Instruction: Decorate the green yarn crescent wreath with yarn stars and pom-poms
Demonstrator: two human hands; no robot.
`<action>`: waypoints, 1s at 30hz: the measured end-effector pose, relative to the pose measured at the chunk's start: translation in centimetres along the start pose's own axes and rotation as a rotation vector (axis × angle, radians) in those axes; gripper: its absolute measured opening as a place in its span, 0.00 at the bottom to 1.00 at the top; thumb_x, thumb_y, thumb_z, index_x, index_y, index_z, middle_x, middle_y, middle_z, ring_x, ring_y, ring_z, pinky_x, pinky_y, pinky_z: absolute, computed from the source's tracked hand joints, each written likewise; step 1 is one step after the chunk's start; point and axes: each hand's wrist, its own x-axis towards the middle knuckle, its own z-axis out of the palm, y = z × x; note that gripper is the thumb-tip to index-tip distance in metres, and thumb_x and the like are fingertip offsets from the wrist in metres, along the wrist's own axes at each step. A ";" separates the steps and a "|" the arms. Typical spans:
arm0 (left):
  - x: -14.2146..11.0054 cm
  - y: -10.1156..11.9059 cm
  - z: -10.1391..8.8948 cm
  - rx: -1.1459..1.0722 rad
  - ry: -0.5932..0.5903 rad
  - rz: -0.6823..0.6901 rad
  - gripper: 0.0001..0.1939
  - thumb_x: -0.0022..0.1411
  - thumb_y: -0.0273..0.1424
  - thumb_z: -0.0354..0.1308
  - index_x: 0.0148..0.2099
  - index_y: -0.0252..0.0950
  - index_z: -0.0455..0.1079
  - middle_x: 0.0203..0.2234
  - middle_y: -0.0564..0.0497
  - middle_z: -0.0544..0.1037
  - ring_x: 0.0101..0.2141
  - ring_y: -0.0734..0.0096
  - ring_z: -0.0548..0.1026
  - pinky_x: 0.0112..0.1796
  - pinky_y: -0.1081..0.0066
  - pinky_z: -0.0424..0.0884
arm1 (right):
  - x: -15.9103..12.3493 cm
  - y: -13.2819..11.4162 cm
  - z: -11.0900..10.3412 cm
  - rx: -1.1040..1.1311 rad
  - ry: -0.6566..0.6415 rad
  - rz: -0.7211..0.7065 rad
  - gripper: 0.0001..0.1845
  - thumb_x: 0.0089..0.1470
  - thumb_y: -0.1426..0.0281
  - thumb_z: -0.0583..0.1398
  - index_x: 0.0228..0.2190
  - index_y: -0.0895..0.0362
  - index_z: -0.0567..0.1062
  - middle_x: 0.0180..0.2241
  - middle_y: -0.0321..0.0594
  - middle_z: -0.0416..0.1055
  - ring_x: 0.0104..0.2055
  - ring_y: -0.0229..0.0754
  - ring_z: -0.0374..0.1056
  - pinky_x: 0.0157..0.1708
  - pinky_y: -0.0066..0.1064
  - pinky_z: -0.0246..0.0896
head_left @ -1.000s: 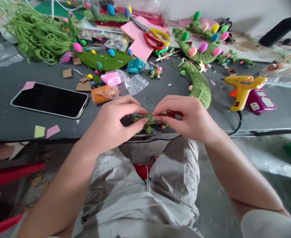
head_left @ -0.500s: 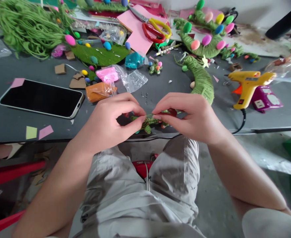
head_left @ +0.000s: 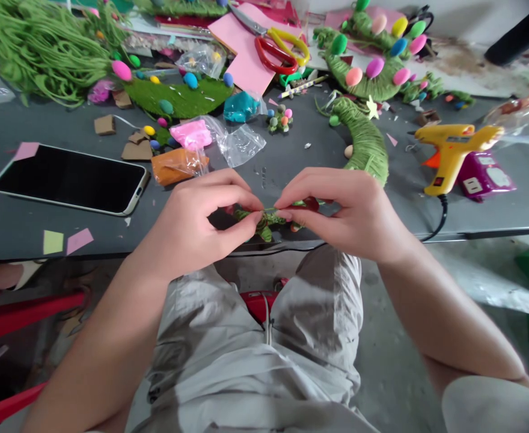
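Close to the table's front edge, my left hand [head_left: 214,219] and my right hand [head_left: 336,207] face each other, thumb and forefinger pinched on both. A thin green strand of yarn [head_left: 269,209] runs between the two pairs of fingertips. Just below it lies a small green yarn-wrapped piece [head_left: 267,231] with bits of other colours, partly hidden by my fingers. Beyond my right hand rests a curved green yarn-wrapped form [head_left: 367,141]. An orange packet [head_left: 177,166] lies behind my left hand.
A phone [head_left: 70,178] lies at the left. Yellow hot glue gun [head_left: 454,150] and purple packet [head_left: 485,174] are at the right. Further back are green yarn [head_left: 43,54], scissors [head_left: 276,48], pink paper [head_left: 246,66] and a wreath with coloured eggs [head_left: 373,84].
The view has shifted slightly, so the table things sit a little further left and up. Both hands keep their pinch on the strand with barely any movement.
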 end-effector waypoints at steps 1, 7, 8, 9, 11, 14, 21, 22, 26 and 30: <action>0.0 0.0 0.0 0.005 0.000 0.005 0.03 0.63 0.31 0.63 0.37 0.42 0.79 0.36 0.53 0.80 0.33 0.69 0.77 0.35 0.67 0.74 | 0.0 0.0 0.0 -0.004 -0.002 -0.013 0.07 0.65 0.68 0.61 0.38 0.49 0.81 0.39 0.37 0.80 0.38 0.43 0.74 0.38 0.36 0.70; -0.3 0.4 -0.4 0.027 -0.028 0.009 0.03 0.63 0.29 0.62 0.37 0.42 0.77 0.36 0.53 0.79 0.34 0.69 0.77 0.36 0.67 0.74 | -0.3 0.2 -0.7 -0.109 -0.068 -0.074 0.08 0.65 0.69 0.60 0.42 0.48 0.80 0.37 0.37 0.79 0.40 0.44 0.73 0.43 0.39 0.68; -0.4 0.5 -0.4 0.036 -0.035 0.012 0.04 0.64 0.29 0.61 0.37 0.42 0.77 0.36 0.53 0.79 0.34 0.68 0.77 0.37 0.67 0.75 | -0.3 0.2 -0.9 -0.132 -0.077 -0.079 0.09 0.65 0.70 0.60 0.43 0.48 0.80 0.37 0.38 0.79 0.40 0.45 0.73 0.44 0.40 0.68; -0.5 0.6 -0.4 0.047 -0.043 0.014 0.04 0.64 0.29 0.61 0.37 0.42 0.77 0.36 0.52 0.79 0.34 0.68 0.77 0.38 0.67 0.75 | -0.4 0.2 -1.0 -0.154 -0.085 -0.084 0.10 0.64 0.71 0.59 0.43 0.48 0.79 0.38 0.38 0.78 0.41 0.45 0.73 0.44 0.40 0.67; -0.7 0.7 -0.4 0.073 -0.054 0.019 0.05 0.65 0.30 0.60 0.38 0.43 0.77 0.37 0.52 0.80 0.35 0.67 0.78 0.39 0.66 0.75 | -0.6 0.2 -1.2 -0.203 -0.103 -0.088 0.11 0.64 0.72 0.58 0.43 0.48 0.79 0.39 0.40 0.78 0.42 0.47 0.72 0.43 0.41 0.67; -1.0 0.8 -0.4 0.118 -0.068 0.037 0.06 0.66 0.31 0.59 0.39 0.44 0.78 0.38 0.51 0.80 0.37 0.65 0.78 0.40 0.65 0.75 | -0.8 0.2 -1.2 -0.289 -0.134 -0.112 0.12 0.64 0.72 0.57 0.43 0.49 0.79 0.41 0.41 0.77 0.42 0.47 0.71 0.42 0.41 0.64; -1.3 0.6 -0.5 0.160 -0.072 0.095 0.07 0.66 0.28 0.59 0.41 0.43 0.79 0.40 0.50 0.79 0.36 0.65 0.78 0.41 0.65 0.74 | -1.3 0.6 -0.7 -0.473 -0.141 -0.172 0.13 0.65 0.73 0.56 0.44 0.49 0.79 0.43 0.42 0.76 0.41 0.47 0.69 0.41 0.41 0.59; -1.3 0.6 -0.5 0.159 -0.077 0.096 0.08 0.66 0.28 0.59 0.41 0.43 0.79 0.40 0.50 0.79 0.37 0.65 0.78 0.41 0.64 0.74 | -1.4 0.7 -0.7 -0.487 -0.142 -0.183 0.13 0.65 0.73 0.56 0.44 0.50 0.79 0.44 0.43 0.76 0.41 0.47 0.69 0.40 0.41 0.59; -1.4 0.6 -0.6 0.181 -0.086 0.092 0.08 0.66 0.28 0.59 0.42 0.45 0.80 0.41 0.50 0.79 0.37 0.64 0.78 0.42 0.64 0.74 | -1.6 0.7 -0.6 -0.509 -0.128 -0.208 0.13 0.65 0.74 0.56 0.44 0.50 0.79 0.44 0.43 0.76 0.40 0.46 0.67 0.39 0.40 0.59; -1.3 0.7 -0.7 0.224 -0.099 0.105 0.09 0.67 0.28 0.58 0.42 0.43 0.80 0.41 0.49 0.79 0.37 0.64 0.78 0.41 0.64 0.74 | -1.5 0.5 -0.5 -0.553 -0.131 -0.204 0.13 0.66 0.74 0.56 0.42 0.51 0.79 0.43 0.43 0.76 0.40 0.45 0.67 0.39 0.40 0.58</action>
